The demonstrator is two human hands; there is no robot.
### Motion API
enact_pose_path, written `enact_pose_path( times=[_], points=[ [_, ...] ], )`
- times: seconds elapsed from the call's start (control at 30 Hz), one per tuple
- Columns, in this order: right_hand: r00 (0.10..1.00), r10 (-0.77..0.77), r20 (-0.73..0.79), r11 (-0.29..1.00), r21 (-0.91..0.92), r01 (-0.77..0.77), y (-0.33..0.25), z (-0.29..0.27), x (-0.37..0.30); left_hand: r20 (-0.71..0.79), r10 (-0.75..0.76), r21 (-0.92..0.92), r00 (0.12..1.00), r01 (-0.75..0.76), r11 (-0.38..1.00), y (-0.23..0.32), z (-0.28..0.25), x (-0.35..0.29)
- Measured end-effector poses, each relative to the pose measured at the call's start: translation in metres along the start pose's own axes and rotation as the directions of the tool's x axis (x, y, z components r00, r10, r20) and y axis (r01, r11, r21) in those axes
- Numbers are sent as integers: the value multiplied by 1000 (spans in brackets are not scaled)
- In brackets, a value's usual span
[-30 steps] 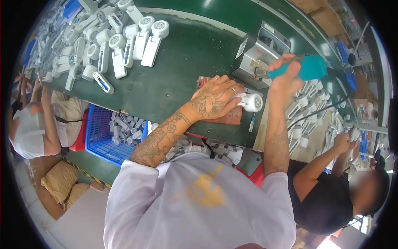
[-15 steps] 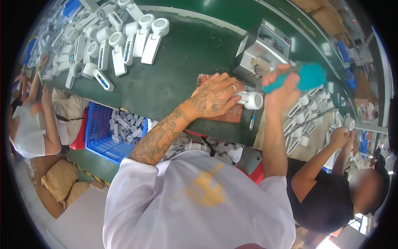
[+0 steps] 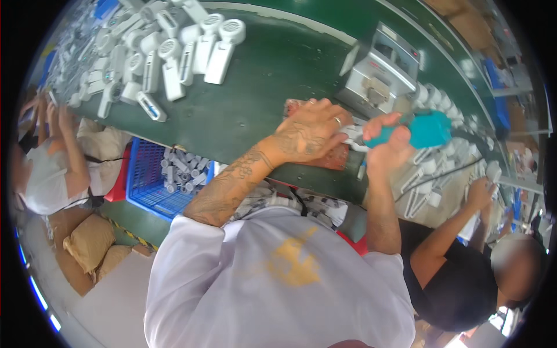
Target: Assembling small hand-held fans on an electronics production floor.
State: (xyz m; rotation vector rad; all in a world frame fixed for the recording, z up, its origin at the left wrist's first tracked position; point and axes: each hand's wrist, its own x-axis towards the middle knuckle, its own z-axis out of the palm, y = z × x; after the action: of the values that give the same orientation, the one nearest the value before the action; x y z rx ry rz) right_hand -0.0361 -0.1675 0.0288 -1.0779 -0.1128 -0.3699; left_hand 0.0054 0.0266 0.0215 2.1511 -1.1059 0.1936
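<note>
My left hand (image 3: 310, 132) presses down over a white handheld fan (image 3: 354, 134) and holds it against a worn red block (image 3: 332, 160) on the green table. Most of the fan's body is hidden under the palm. My right hand (image 3: 390, 142) is closed round a teal power tool (image 3: 430, 129), apparently an electric screwdriver, lying roughly level with its body out to the right. The tool's thin end points toward the fan; whether they touch cannot be made out.
Several white fans (image 3: 219, 61) cover the table's far left, more lie at right. A grey metal machine (image 3: 380, 78) stands beyond my right hand. A blue basket (image 3: 136, 180) of small parts sits at the table's front edge. Co-workers sit left and right, one in black (image 3: 452, 284).
My right hand has brought the teal tool lower and left, closer to the fan, whose round head is now covered. The view has shifted slightly.
</note>
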Motion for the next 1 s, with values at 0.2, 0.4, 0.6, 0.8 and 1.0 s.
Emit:
enact_pose_path(
  times=[0.2,0.4,0.6,0.8,1.0],
  points=[
    [951,272,149,792,527,-309,18,-112,-9,-178,-2,-142,984,-24,990,-9,53,-7],
    [975,-134,-178,968,-232,91,-26,-10,-29,-114,294,211,949,-266,941,9,25,-11],
    [946,-244,-212,968,-118,223,-58,-2,-73,87,-84,41,993,81,996,20,-10,-21],
    [951,-197,-239,980,-79,183,-71,-29,-120,-315,-394,146,864,454,879,-37,-54,-25],
    [942,-147,-301,974,-208,86,-77,-18,-120,-415,-533,572,737,667,477,-87,-87,-29]
  ],
)
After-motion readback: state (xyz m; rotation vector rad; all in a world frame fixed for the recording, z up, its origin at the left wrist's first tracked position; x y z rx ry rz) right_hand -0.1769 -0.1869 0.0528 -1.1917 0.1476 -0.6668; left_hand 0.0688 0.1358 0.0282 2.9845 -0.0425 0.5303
